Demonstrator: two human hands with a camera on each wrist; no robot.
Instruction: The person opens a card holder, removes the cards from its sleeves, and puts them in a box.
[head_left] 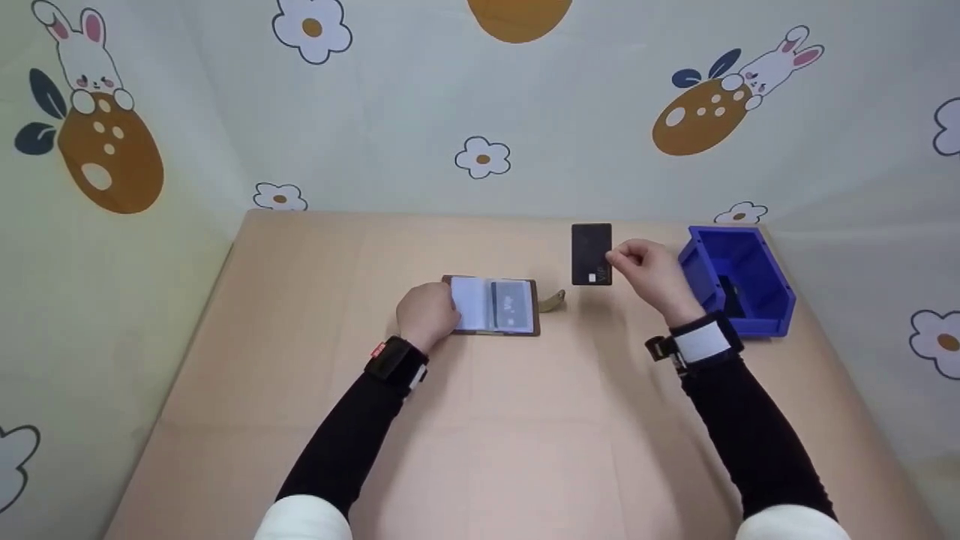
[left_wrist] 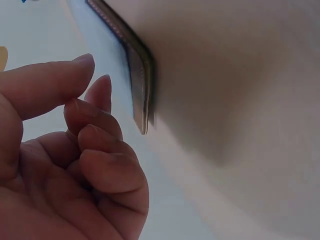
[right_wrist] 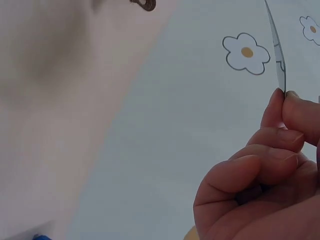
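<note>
My right hand (head_left: 654, 276) pinches a black card (head_left: 590, 251) at its right edge between thumb and fingertips. The card is held upright above the table, showing small lettering and a white square. In the right wrist view the card (right_wrist: 278, 55) is almost edge-on. A brown card holder (head_left: 535, 307) lies spread out with clear sleeves, a card (head_left: 513, 304) in the right one and a strap (head_left: 553, 301) sticking out. My left hand (head_left: 427, 315) overlaps its left edge; in the left wrist view its fingers (left_wrist: 107, 170) are curled, with nothing visible between them.
A blue plastic bin (head_left: 789, 304) stands at the table's right side with something dark (head_left: 730, 296) inside. Patterned sheeting (head_left: 390, 112) rises behind the table (head_left: 525, 435) and along both sides.
</note>
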